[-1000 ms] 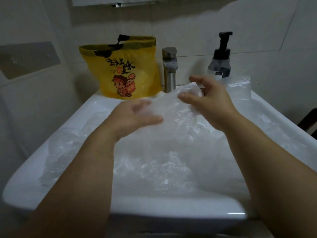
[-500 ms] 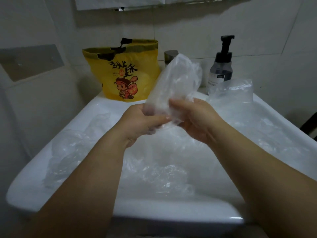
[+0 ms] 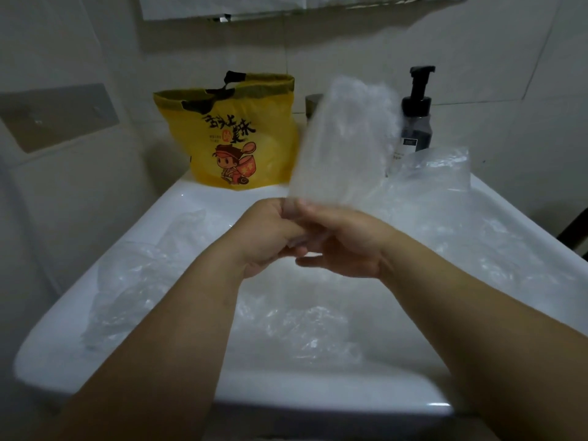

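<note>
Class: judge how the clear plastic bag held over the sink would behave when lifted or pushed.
Probably floppy: the clear plastic bag bunches where the left hand and right hand grip it. Likely very light, being thin see-through film. Perhaps slippery: its surface looks glossy.

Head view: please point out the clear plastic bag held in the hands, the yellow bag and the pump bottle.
clear plastic bag (image 3: pixel 343 144), head view, middle of its upright part.
yellow bag (image 3: pixel 229 138), head view, printed front face.
pump bottle (image 3: pixel 416 125), head view, dark body below the pump.
</note>
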Motion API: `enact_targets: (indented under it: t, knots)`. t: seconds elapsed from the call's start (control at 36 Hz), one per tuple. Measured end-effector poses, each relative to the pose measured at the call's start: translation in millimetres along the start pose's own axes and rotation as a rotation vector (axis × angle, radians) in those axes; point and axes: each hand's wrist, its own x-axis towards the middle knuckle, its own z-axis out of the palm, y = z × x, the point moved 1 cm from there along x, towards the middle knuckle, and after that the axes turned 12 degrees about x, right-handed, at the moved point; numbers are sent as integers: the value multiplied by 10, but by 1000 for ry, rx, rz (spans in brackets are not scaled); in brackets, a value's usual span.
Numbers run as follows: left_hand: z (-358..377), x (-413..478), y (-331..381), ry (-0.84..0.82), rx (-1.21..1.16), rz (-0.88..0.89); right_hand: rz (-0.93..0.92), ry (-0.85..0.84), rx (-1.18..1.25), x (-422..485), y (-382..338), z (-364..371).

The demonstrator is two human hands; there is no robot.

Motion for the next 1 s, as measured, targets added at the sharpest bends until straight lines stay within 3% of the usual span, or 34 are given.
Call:
enact_targets:
  t: [0.14, 0.33, 0.47, 0.58, 0.69, 0.81, 0.89, 1.0]
  knots:
    - [-28, 6, -44, -44, 66, -83, -108, 13, 179, 24, -165, -58]
    - [-71, 14, -98, -143, 214, -167, -261, 184, 393, -143, -473, -275]
    - [-97, 3, -131, -184, 257, -163, -230, 171, 304, -114, -425, -236]
    - [-85, 14, -41, -134, 64, -68, -149, 102, 164, -97, -337, -168]
    - [-105, 66, -35, 99, -13, -63, -67, 37, 74, -93, -271, -120]
    - [-162, 95, -53, 231, -122, -97, -144, 207, 86, -64, -292, -141]
    - [-190, 103, -42, 150, -255, -110, -194, 300, 71, -65, -312, -153]
    - [-201, 96, -55, -28, -347, -169, -152, 246, 1, -89, -284, -102]
